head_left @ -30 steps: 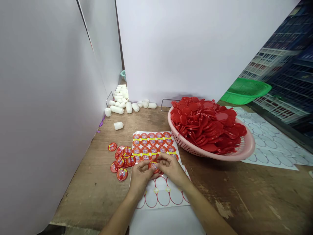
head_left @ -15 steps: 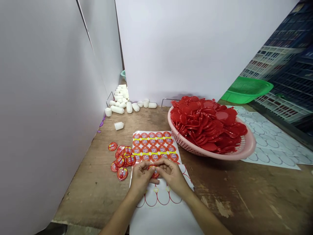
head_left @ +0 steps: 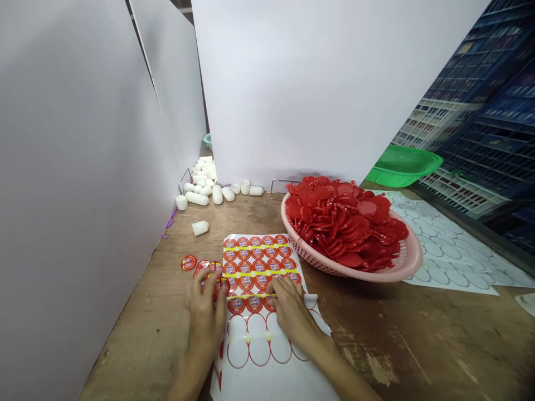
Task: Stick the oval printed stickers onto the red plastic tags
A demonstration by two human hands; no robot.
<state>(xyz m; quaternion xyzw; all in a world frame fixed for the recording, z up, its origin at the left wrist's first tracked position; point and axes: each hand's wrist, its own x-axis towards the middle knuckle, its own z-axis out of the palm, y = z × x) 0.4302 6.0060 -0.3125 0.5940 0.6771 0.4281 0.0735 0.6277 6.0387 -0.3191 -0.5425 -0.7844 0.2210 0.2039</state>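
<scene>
A sheet of round red-and-yellow stickers [head_left: 243,269] lies in front of me, its near part showing bare white backing with red ring outlines [head_left: 259,352]. At its left is a small pile of red discs bearing stickers [head_left: 203,266]. My left hand [head_left: 204,303] is over this pile, its fingers apart and partly covering the discs. My right hand [head_left: 290,312] rests on the sheet, thumb and fingertips pinched at the edge of a sticker in the nearest row. Its curled fingers hide part of that sticker.
A pink basket [head_left: 413,259] heaped with red plastic discs [head_left: 343,223] stands at the right. White rolls [head_left: 197,198] lie at the back left. White panels [head_left: 284,94] enclose the back and left. Used backing sheets [head_left: 447,239], a green basket [head_left: 407,164] and crates [head_left: 497,131] are at the right.
My hands were together over the sheet, holding a red disc. Now they are apart: the left has moved left to the pile, the right to the stickers. The view has shifted slightly.
</scene>
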